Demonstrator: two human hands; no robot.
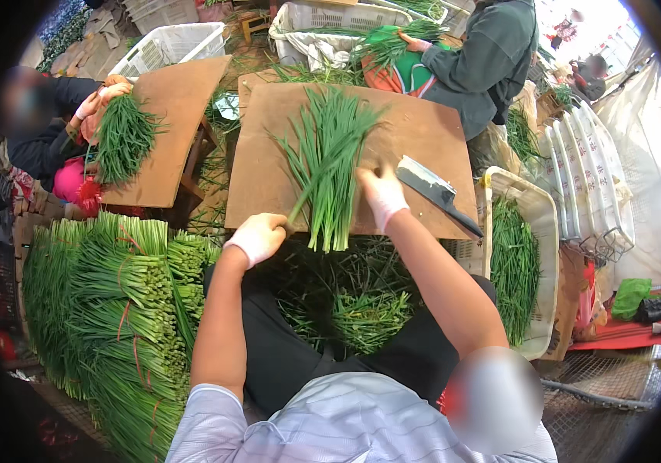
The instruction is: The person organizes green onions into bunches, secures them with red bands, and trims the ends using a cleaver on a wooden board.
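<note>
A loose bunch of garlic chives [330, 179] lies on a brown board before me, its pale cut ends over the near edge. At that edge, my left hand [258, 237], in a whitish glove, pinches the base of a few stalks that slant up to the right across the bunch. Just right of the bunch is my right hand [384, 194], gloved too, fingers curled and blurred; whether anything is in them I cannot tell. A dark-handled cleaver [432, 188] rests on the board [261, 144] beyond that hand, bits of plant on its blade.
Stacked tied chive bundles [128, 312] stand at my left. To my right is a white plastic crate [547, 272] holding chives. Loose trimmings [371, 318] lie below the board between my legs. Co-workers handle chives at a second board [174, 133] on the left and at the upper right.
</note>
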